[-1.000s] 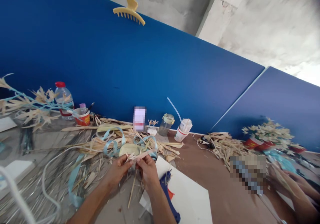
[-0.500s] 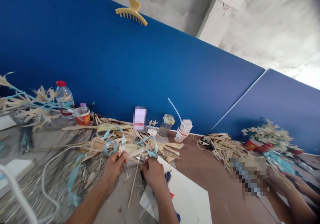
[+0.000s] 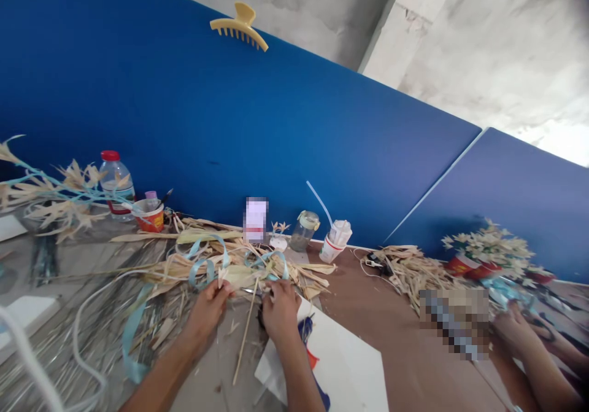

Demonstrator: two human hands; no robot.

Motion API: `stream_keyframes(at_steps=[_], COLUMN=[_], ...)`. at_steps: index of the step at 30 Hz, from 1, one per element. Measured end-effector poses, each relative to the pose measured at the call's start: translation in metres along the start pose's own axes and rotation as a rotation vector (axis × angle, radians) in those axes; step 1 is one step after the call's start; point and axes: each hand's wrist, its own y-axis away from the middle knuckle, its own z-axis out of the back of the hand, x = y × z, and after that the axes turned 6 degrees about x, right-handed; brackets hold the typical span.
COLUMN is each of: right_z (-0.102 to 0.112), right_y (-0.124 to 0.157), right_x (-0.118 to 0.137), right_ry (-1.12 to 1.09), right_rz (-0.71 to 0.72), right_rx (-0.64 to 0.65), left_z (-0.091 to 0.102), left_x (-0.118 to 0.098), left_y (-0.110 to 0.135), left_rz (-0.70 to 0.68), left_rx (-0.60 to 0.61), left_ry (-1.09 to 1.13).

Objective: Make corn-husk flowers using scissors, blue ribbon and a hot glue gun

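Note:
My left hand (image 3: 208,309) is closed, pinching a pale dried leaf strip (image 3: 235,275) at the edge of a heap of dried leaves (image 3: 276,263) and light blue ribbon (image 3: 207,266). My right hand (image 3: 280,309) is closed over a dark-handled tool (image 3: 261,317). A thin metal tip (image 3: 251,290) pokes out toward the strip; it looks like scissors but is mostly hidden. A thin wooden stick (image 3: 242,341) lies between my hands. Under my right forearm is a white sheet (image 3: 346,363) with a blue and red object (image 3: 307,333) on it.
A blue partition (image 3: 230,123) with a yellow hair claw (image 3: 239,24) on top backs the table. Along it stand a water bottle (image 3: 115,182), red cup (image 3: 150,217), glass jar (image 3: 304,230) and straw cup (image 3: 335,241). Another person's hands (image 3: 522,333) work at the right, near straw (image 3: 409,268) and flowers (image 3: 488,249).
My right hand let go of the leaf strip and dropped onto the dark-handled tool. My left hand kept the strip and shifted slightly left and toward the heap.

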Motion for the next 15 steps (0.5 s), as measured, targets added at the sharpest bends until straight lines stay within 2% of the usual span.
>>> stream_keyframes(at_steps=[3, 6, 10, 15], right_z=[-0.006, -0.013, -0.019, -0.019], right_y=[-0.003, -0.001, 0.000, -0.002], right_x=[0.005, 0.012, 0.019, 0.017], right_ry=[-0.414, -0.686, -0.850, -0.932], right_rz=[0.011, -0.010, -0.039, -0.102], right_rx=[0.073, 0.110, 0.094, -0.023], left_z=[-0.004, -0.008, -0.008, -0.005], left_x=[-0.004, -0.007, -0.003, 0.000], left_y=[0.006, 0.011, 0.011, 0.008], left_rz=[-0.060, -0.011, 0.096, 0.193], left_rx=[0.042, 0.149, 0.248, 0.285], left_ry=[0.012, 0.075, 0.258, 0.534])
